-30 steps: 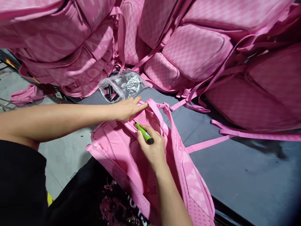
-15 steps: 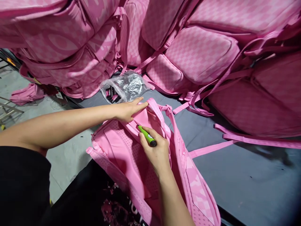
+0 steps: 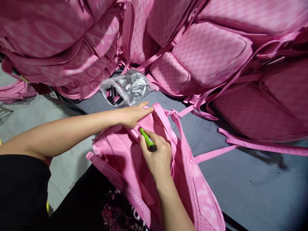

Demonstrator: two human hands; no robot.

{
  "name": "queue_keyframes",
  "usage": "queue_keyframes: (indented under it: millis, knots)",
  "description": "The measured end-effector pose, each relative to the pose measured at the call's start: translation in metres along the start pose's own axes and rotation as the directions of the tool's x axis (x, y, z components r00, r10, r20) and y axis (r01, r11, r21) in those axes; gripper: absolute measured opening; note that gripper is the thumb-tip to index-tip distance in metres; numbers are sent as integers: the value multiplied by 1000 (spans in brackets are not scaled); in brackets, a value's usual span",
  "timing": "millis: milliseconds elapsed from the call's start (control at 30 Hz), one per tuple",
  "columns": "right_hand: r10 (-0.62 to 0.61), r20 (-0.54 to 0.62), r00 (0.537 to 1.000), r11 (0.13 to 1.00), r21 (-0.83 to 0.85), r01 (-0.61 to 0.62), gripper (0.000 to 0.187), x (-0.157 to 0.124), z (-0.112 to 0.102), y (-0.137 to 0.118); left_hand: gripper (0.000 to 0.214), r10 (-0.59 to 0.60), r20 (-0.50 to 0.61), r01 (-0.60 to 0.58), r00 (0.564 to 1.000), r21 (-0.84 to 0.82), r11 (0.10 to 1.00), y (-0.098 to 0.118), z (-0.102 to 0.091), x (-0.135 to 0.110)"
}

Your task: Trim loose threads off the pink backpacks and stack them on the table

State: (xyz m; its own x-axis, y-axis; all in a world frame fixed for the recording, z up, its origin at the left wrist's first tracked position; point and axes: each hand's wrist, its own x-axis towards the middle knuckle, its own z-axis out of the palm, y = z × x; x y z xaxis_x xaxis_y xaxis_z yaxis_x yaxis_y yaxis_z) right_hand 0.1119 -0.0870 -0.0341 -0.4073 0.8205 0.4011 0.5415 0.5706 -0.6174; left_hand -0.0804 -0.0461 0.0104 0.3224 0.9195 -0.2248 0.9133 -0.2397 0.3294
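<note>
A pink backpack (image 3: 115, 144) lies open across the lap and the table edge, its straps and inner lining showing. My left hand (image 3: 133, 116) rests flat on the top of it, fingers stretched out next to the carrying loop. My right hand (image 3: 157, 157) is closed around a tool with a green handle (image 3: 146, 138) and a black end. The tool's far end points at the bag's upper seam, close to my left hand; its exact kind I cannot make out.
A clear plastic bag (image 3: 131, 86) with small black and pink tags lies on the grey table (image 3: 240, 189) beyond the backpack. Pink checkered backpacks (image 3: 211, 54) are piled behind it, and more are stacked (image 3: 60, 38) on the left. Loose straps (image 3: 264, 146) trail across the right side.
The view has shifted slightly. The green-handled tool and my right hand have moved a little left and down, while my left hand stays on the backpack's top.
</note>
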Motion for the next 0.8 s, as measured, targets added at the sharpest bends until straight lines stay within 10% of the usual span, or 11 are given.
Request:
queue_keyframes:
  millis: [800]
  knots:
    - [74,14,997,997,36,-74,23,-2,0,-1,94,62,-99,-67,993,-43,997,-13,18,6]
